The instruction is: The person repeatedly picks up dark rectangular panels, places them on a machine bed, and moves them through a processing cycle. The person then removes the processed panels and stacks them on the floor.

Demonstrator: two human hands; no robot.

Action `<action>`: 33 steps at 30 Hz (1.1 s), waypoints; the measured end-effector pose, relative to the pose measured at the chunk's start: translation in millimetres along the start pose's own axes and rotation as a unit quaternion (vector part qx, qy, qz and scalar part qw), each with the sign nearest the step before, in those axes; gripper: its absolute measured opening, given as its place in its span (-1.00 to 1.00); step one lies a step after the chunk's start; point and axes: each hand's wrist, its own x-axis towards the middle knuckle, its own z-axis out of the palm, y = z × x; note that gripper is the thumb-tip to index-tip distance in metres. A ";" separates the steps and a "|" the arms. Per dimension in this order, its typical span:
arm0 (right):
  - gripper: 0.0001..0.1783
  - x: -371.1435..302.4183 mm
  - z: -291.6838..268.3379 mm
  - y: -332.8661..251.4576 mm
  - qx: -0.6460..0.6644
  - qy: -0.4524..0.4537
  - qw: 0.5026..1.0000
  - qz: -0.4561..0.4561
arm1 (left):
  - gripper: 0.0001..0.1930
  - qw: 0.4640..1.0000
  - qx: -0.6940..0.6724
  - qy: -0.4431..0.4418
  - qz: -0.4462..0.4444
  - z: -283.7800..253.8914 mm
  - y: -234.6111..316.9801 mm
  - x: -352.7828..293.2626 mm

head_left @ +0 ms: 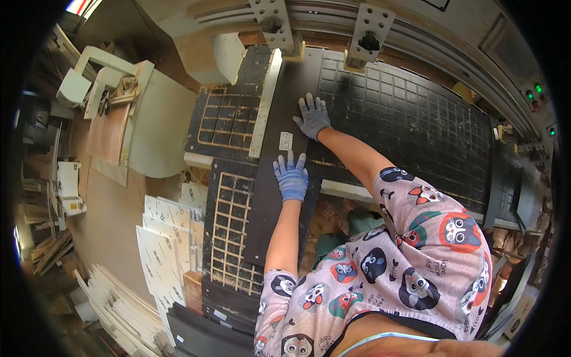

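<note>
A long dark brown panel [279, 113] lies across the black gridded beds of a machine, with a white label [286, 141] on its face. My left hand [291, 177], in a blue-grey work glove, rests flat on the panel just below the label, fingers spread. Farther up, my right hand [313, 116] wears a matching glove and lies flat at the panel's right edge, its fingers stretched out over the surface. Neither hand grips anything. Small holes show near the panel's edge.
Two metal clamp heads [370, 38] hang from the rail above the black bed [410, 113]. White boards [160, 250] lean at the left, beside stacked strips [119, 309]. A smaller machine [119, 89] stands at far left. Green lights glow on the right-hand cabinet [529, 71].
</note>
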 end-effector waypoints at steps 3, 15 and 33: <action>-0.25 13.3 -36.6 7.3 -0.012 0.030 0.999 -0.008 | -0.48 1.000 -0.006 0.029 0.005 -20.9 14.5 20.6; -0.40 -33.4 -93.3 45.1 0.122 0.129 0.979 -0.103 | -0.49 0.996 -0.082 0.010 -0.015 -36.3 24.7 24.8; -0.37 -62.3 -316.3 157.8 0.044 0.397 0.917 0.006 | -0.62 0.920 -0.382 0.038 0.079 -87.5 125.3 -18.3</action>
